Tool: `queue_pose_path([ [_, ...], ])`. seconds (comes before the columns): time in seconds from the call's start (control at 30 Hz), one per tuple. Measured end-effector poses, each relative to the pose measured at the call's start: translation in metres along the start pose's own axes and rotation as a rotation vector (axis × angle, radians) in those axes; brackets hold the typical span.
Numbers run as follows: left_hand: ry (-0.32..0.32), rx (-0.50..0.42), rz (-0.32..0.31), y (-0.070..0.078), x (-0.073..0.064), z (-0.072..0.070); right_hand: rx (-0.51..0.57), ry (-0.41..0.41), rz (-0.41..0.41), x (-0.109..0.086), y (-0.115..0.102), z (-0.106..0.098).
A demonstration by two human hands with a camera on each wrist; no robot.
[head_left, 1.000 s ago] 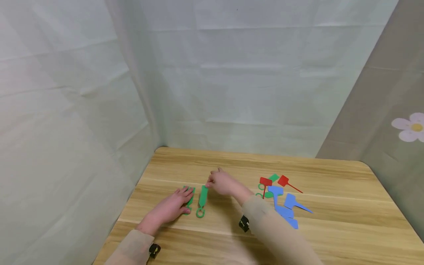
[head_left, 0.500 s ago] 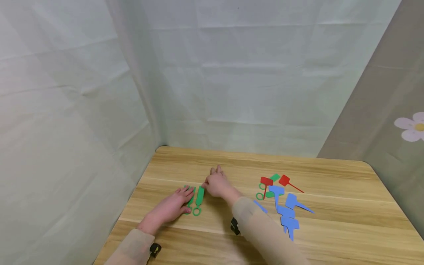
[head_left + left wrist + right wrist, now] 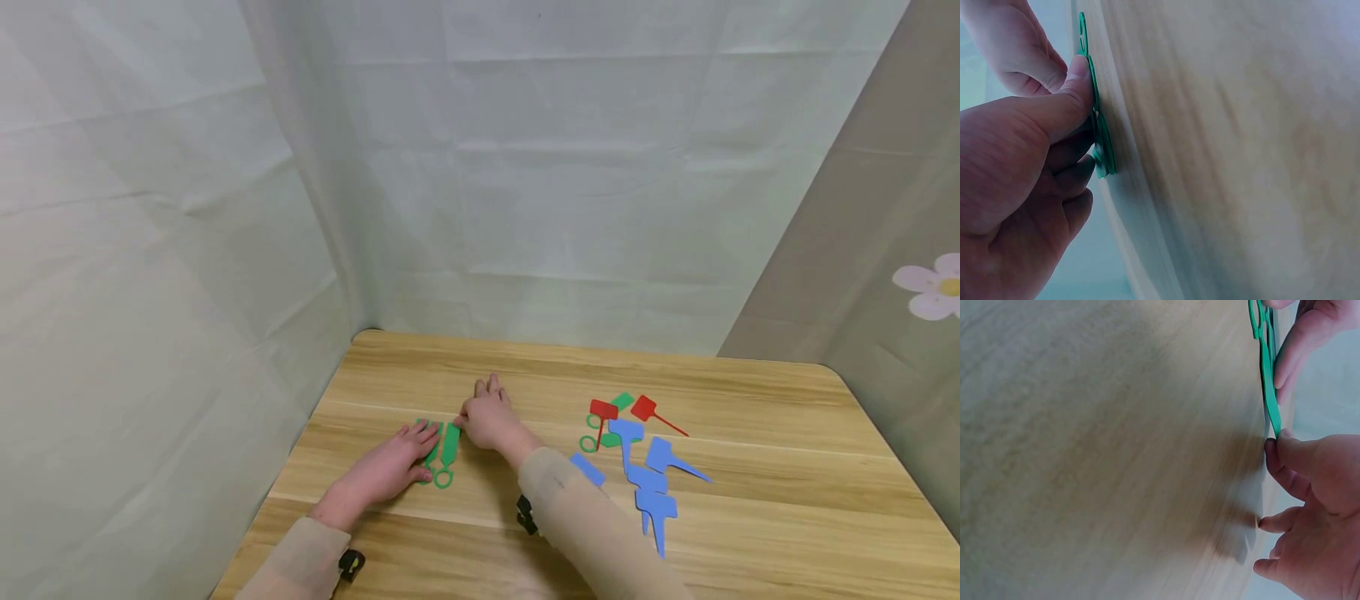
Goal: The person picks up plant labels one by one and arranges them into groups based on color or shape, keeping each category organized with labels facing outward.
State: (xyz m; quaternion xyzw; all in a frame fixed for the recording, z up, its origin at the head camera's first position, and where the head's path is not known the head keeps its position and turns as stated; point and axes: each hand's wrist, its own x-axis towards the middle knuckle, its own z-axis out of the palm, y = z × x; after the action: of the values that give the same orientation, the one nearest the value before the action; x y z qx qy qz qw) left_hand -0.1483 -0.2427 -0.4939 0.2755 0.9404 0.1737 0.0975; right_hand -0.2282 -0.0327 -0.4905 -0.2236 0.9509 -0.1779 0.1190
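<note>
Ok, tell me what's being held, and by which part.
The right hand pinches a green tag by the end opposite its ring. The left hand rests on another green tag, with no clear grip.

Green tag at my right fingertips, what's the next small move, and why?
Probably let go with the right hand: it pinches the far end of that green tag, which seems to lie on the table beside another green tag under the left hand, both rings pointing toward you.
</note>
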Motion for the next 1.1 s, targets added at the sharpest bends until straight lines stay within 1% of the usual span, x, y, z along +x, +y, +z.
queue_pose_path([
  [0.47, 0.017, -0.002, 0.015, -0.0009, -0.001, 0.0001, -0.035, 0.018, 0.005, -0.0008, -0.0025, -0.0003],
  [0.73, 0.009, 0.004, 0.005, 0.0005, -0.0011, -0.0002, -0.06, 0.013, 0.02, -0.0017, -0.0046, -0.001],
  [1.1, 0.016, -0.003, 0.01, -0.0003, -0.001, -0.0001, -0.047, 0.008, 0.023, -0.0003, -0.0031, 0.0001],
])
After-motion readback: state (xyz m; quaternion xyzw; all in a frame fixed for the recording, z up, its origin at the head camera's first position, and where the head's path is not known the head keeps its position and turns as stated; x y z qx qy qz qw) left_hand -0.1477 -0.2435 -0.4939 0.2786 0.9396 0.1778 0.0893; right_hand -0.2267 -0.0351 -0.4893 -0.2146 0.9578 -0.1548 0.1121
